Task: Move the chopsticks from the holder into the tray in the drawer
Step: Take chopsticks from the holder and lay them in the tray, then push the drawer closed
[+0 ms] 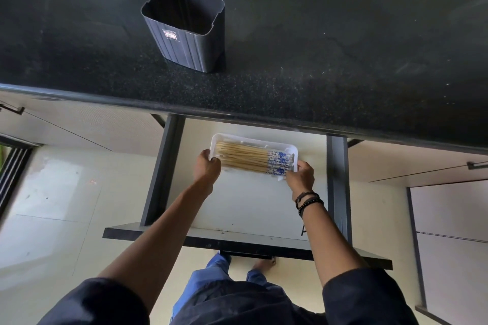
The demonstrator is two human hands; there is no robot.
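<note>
Chopsticks [245, 157] too bundled to count, flat in one white tray [253, 140] inside the open drawer [250, 206]. Left hand [207, 167] and right hand [301, 177] gripping the tray's ends, fingers curled over its rim, tips hidden. One holder [184, 34] upright on the table [343, 47].

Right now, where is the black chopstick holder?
The chopstick holder stands upright on the black countertop, left of centre in the head view, beyond the open drawer.

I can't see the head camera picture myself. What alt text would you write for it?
Seen from above, a person's left hand and right hand grip the two ends of a white tray of chopsticks inside an open drawer. A dark holder, apparently empty, stands upright on the black counter above.
</note>
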